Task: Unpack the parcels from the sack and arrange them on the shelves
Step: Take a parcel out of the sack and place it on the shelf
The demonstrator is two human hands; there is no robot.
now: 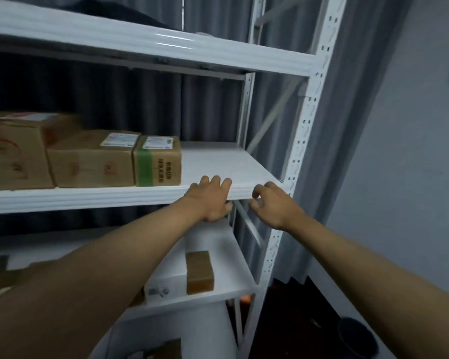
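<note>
A white metal shelf rack fills the view. Its middle shelf (218, 161) carries three cardboard parcels in a row: a large one (13, 156) at the left, a medium one (91, 161), and a small one with green tape (158, 161). My left hand (210, 200) is at that shelf's front edge, to the right of the small parcel; its relaxed fingers reach over the edge and hold nothing. My right hand (272, 206) hovers by the shelf's right front corner, fingers loosely curled and empty. No sack is plainly in view.
The lower shelf (233, 281) holds a small brown parcel (200, 272) and a white box (166, 286). The right half of the middle shelf is bare. A perforated white upright (296, 177) stands at the right, with a grey curtain behind. A dark round bin (355, 338) sits on the floor.
</note>
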